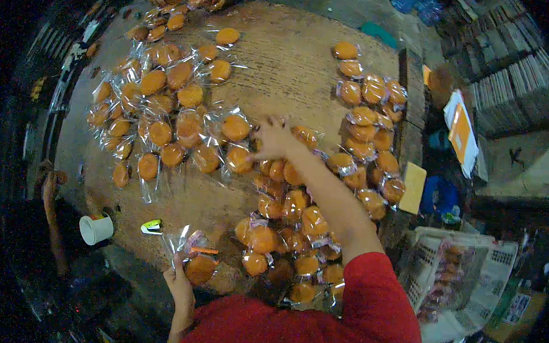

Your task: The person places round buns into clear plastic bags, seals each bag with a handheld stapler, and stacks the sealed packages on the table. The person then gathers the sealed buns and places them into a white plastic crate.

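we have our left hand (179, 281) pinched on a round, glossy orange-brown bun (200, 270), clear-wrapped, at the near edge of the table (280, 54). our right hand (274, 140): fingers spread beside golden wrapped buns (235, 127); we can't tell if touching.

The buns (262, 239) are golden orange, in clear bags (148, 191) with white glints. The table (287, 48) is brown, streaked with darker grain. Near left, the cup (96, 229) is white and the stapler (151, 226) lime, white and black. The shirt (266, 326) is plain red. Right, the card (412, 188) is yellow; the crate (501, 255) is white, patterned with holes. Far right, the cloth (379, 35) is green.
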